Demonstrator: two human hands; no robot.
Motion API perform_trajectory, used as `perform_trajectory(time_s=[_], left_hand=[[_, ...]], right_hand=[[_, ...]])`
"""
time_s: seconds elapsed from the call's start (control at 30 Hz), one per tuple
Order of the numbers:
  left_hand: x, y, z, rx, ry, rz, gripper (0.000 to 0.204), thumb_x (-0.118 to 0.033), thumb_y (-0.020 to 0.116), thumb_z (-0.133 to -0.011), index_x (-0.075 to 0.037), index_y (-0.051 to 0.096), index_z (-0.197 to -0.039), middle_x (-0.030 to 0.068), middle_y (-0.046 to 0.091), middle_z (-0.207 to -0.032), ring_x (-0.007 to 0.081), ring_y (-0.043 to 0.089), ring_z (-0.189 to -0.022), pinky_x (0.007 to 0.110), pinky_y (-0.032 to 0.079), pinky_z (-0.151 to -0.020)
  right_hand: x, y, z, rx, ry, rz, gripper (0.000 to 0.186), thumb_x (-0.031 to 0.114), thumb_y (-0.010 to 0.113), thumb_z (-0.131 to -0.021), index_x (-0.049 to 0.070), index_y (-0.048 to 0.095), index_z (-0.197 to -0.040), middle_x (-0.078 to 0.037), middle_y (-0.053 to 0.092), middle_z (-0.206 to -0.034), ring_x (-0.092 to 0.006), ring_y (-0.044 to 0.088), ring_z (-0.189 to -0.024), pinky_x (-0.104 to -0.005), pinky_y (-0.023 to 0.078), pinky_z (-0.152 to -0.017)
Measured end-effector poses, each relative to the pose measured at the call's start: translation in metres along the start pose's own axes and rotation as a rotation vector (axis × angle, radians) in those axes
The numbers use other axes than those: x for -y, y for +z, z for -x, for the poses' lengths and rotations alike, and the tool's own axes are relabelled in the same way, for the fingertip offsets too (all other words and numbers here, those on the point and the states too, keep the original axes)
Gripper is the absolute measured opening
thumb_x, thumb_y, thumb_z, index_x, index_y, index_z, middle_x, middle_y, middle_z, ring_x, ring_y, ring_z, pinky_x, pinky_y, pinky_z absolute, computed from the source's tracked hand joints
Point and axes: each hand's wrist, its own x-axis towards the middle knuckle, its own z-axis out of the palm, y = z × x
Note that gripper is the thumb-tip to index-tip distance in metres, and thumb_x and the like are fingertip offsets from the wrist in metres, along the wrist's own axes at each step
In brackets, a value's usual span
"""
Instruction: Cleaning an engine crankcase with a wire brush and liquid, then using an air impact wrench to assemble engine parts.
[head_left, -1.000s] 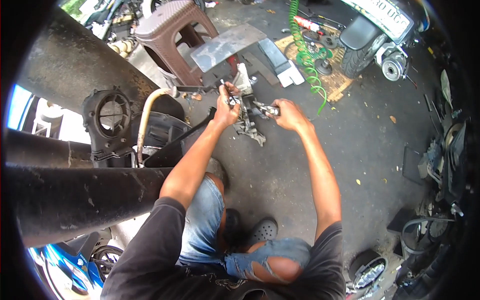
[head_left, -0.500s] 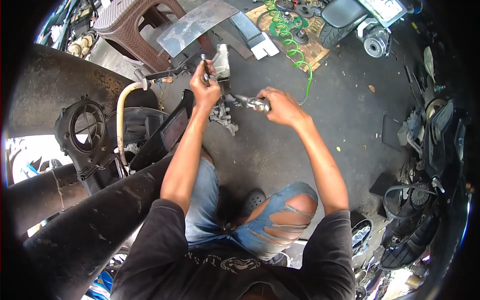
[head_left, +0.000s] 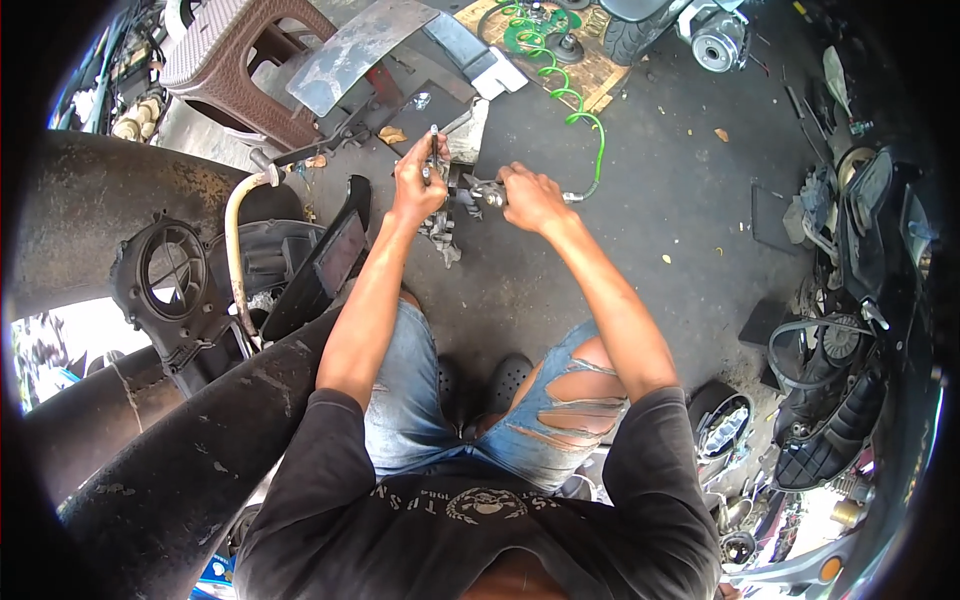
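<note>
My left hand (head_left: 418, 188) is closed around a slim dark metal rod (head_left: 435, 140) with a shiny end, held roughly upright. Close to its right, my right hand (head_left: 535, 198) is wrapped around a silver metal tool (head_left: 490, 193) whose front points at the left hand. The green coiled hose (head_left: 600, 150) ends in a metal fitting beside the right hand and seems joined to this tool. Below and behind the left hand is a grey cast metal part (head_left: 440, 240), partly hidden by the hand. A pale metal block (head_left: 467, 135) lies just beyond.
A brown plastic stool (head_left: 235, 70) and a bent metal sheet (head_left: 365, 60) stand at the far left. Large dark pipes (head_left: 190, 440) and a round black housing (head_left: 172, 265) flank my left side. Motorcycle parts (head_left: 830, 420) crowd the right. A wooden board (head_left: 590, 85) lies ahead.
Both hands have come closer together, with the silver tool now near the left hand. My head view has shifted slightly. The hose's end now shows beside the right hand.
</note>
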Motion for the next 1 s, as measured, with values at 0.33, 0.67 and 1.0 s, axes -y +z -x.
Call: perform_trajectory(time_s=[0.33,0.67,1.0], left_hand=[[-0.004,-0.009,-0.002,0.029,-0.02,-0.044,0.055,0.019,0.035,-0.064,0.008,0.055,-0.114,0.0152,0.065,-0.095,0.0243,0.067,-0.092,0.032,0.051,-0.086],[-0.024,-0.015,0.016,0.043,0.034,-0.171,0.06,0.021,0.034,-0.064,0.007,0.055,-0.119,0.0195,0.067,-0.107,0.0291,0.065,-0.108,0.033,0.048,-0.096],[-0.005,-0.024,0.024,0.011,0.001,-0.11,0.061,0.02,0.038,-0.066,0.006,0.051,-0.124,0.0196,0.066,-0.109,0.0319,0.066,-0.105,0.033,0.052,-0.088]], right_hand=[[0.007,-0.001,-0.016,-0.024,0.001,0.077,0.033,0.007,0.06,-0.078,0.001,0.061,-0.111,-0.018,0.059,-0.121,-0.037,0.063,-0.105,-0.0445,0.052,-0.088],[0.012,-0.002,-0.014,0.18,-0.052,0.172,0.036,0.007,0.061,-0.078,0.0,0.06,-0.113,-0.019,0.058,-0.12,-0.0359,0.063,-0.105,-0.044,0.052,-0.088],[-0.003,0.029,-0.004,0.073,-0.066,-0.002,0.033,0.006,0.061,-0.076,-0.004,0.055,-0.107,-0.023,0.057,-0.113,-0.0405,0.064,-0.097,-0.0485,0.052,-0.084]])
